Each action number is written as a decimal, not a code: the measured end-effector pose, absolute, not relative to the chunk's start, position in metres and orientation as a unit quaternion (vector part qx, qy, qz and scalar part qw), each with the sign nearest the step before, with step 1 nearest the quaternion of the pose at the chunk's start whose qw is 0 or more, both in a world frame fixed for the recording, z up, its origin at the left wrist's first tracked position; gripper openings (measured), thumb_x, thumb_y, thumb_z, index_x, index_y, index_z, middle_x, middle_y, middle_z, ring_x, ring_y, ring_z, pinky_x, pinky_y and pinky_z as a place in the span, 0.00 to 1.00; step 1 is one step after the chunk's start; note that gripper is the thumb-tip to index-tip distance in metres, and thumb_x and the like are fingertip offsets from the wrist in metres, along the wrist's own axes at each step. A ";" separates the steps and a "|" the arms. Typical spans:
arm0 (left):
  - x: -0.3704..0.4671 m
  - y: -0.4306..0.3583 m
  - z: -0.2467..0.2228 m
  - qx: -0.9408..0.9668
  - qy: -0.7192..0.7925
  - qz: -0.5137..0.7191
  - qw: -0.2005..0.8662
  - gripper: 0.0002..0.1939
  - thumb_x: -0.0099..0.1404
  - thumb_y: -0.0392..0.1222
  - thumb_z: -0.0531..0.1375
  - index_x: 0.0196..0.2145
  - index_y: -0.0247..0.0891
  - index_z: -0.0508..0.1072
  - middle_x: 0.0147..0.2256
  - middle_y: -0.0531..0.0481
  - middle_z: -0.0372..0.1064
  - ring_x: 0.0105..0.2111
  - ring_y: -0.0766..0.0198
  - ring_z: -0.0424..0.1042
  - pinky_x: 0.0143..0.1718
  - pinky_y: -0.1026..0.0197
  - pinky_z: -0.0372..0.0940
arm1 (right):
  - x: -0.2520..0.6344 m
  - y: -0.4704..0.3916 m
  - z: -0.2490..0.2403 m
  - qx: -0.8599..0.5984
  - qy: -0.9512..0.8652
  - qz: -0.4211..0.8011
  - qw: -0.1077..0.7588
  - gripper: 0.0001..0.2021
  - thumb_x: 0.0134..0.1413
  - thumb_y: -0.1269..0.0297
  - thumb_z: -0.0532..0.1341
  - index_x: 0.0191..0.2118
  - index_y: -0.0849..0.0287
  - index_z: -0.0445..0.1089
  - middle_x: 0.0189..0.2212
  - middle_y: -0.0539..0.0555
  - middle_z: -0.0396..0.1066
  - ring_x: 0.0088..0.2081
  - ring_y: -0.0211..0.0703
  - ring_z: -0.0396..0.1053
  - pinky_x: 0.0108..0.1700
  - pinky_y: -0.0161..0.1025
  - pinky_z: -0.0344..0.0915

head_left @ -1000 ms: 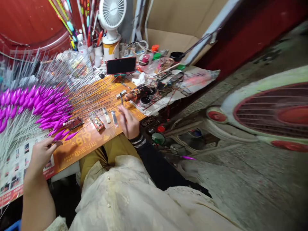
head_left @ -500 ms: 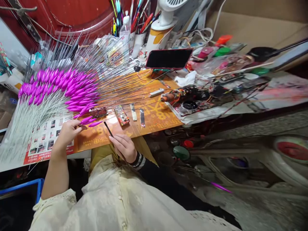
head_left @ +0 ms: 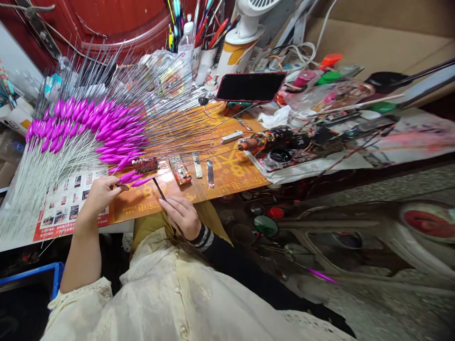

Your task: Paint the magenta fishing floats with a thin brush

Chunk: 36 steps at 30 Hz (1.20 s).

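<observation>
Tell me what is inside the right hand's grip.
The right hand holds a slim dark tool: one end sticks out, while the hand covers the rest.

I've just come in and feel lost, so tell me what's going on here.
The left hand holds a purple float near one end. The right hand holds a brush, its tip by the float's other end; whether they touch, I cannot tell. Many more floats lie bunched on the table's left.

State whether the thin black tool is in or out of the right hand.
In: the thin black tool sticks out from the curled right hand.
</observation>
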<state>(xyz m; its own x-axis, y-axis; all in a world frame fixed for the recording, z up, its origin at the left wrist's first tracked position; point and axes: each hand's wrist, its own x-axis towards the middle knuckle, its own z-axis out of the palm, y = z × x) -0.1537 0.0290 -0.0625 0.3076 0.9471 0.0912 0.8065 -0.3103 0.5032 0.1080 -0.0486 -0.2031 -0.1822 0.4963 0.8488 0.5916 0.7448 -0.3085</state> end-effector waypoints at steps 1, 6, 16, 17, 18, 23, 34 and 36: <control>-0.154 0.029 -0.063 0.788 0.557 0.190 0.184 0.12 0.62 0.44 0.62 0.23 0.36 0.75 0.21 0.56 0.62 0.24 0.70 0.56 0.29 0.63 0.50 | 0.108 -0.049 -0.203 -0.356 -0.768 -0.045 0.531 0.31 0.63 0.78 0.57 0.70 0.58 0.59 0.50 0.59 0.79 0.53 0.47 0.76 0.55 0.45 0.74; -0.154 0.029 -0.063 0.788 0.554 0.193 0.185 0.14 0.62 0.45 0.62 0.21 0.36 0.73 0.20 0.56 0.60 0.23 0.70 0.55 0.28 0.62 0.50 | 0.107 -0.049 -0.203 -0.365 -0.763 -0.046 0.532 0.30 0.65 0.77 0.56 0.70 0.56 0.60 0.49 0.58 0.80 0.52 0.46 0.77 0.55 0.44 0.75; -0.150 0.027 -0.061 0.781 0.557 0.201 0.198 0.15 0.62 0.47 0.62 0.21 0.36 0.71 0.20 0.56 0.60 0.24 0.70 0.56 0.28 0.62 0.49 | 0.106 -0.048 -0.207 -0.366 -0.761 -0.053 0.533 0.29 0.64 0.78 0.57 0.69 0.57 0.62 0.49 0.59 0.79 0.53 0.47 0.77 0.55 0.46 0.75; -0.150 0.028 -0.060 0.781 0.558 0.200 0.198 0.15 0.61 0.47 0.62 0.21 0.36 0.71 0.20 0.56 0.59 0.24 0.70 0.56 0.28 0.62 0.49 | 0.106 -0.047 -0.208 -0.368 -0.761 -0.053 0.532 0.28 0.65 0.77 0.56 0.69 0.57 0.62 0.50 0.59 0.79 0.53 0.47 0.77 0.55 0.46 0.75; -0.150 0.028 -0.060 0.780 0.560 0.199 0.197 0.15 0.61 0.47 0.62 0.21 0.36 0.71 0.20 0.56 0.59 0.24 0.70 0.55 0.27 0.62 0.49 | 0.106 -0.047 -0.209 -0.369 -0.760 -0.051 0.532 0.27 0.66 0.76 0.56 0.69 0.57 0.62 0.50 0.59 0.79 0.53 0.47 0.77 0.55 0.46 0.75; -0.149 0.027 -0.057 0.781 0.561 0.194 0.193 0.15 0.62 0.48 0.62 0.22 0.36 0.74 0.20 0.56 0.61 0.24 0.69 0.56 0.28 0.63 0.50 | 0.105 -0.047 -0.208 -0.364 -0.753 -0.040 0.546 0.29 0.66 0.76 0.57 0.70 0.58 0.59 0.49 0.59 0.80 0.52 0.47 0.77 0.55 0.45 0.76; -0.149 0.024 -0.061 0.799 0.542 0.199 0.167 0.12 0.66 0.44 0.61 0.26 0.37 0.76 0.24 0.53 0.68 0.27 0.66 0.64 0.31 0.62 0.56 | 0.110 -0.048 -0.202 -0.343 -0.755 -0.032 0.559 0.27 0.66 0.74 0.58 0.69 0.61 0.61 0.47 0.61 0.80 0.50 0.48 0.78 0.51 0.46 0.78; -0.151 0.021 -0.060 0.806 0.538 0.195 0.153 0.13 0.67 0.45 0.60 0.27 0.37 0.76 0.25 0.52 0.68 0.27 0.65 0.64 0.31 0.62 0.56 | 0.113 -0.049 -0.203 -0.333 -0.758 -0.025 0.561 0.26 0.66 0.73 0.58 0.68 0.61 0.63 0.47 0.61 0.80 0.50 0.49 0.78 0.51 0.47 0.78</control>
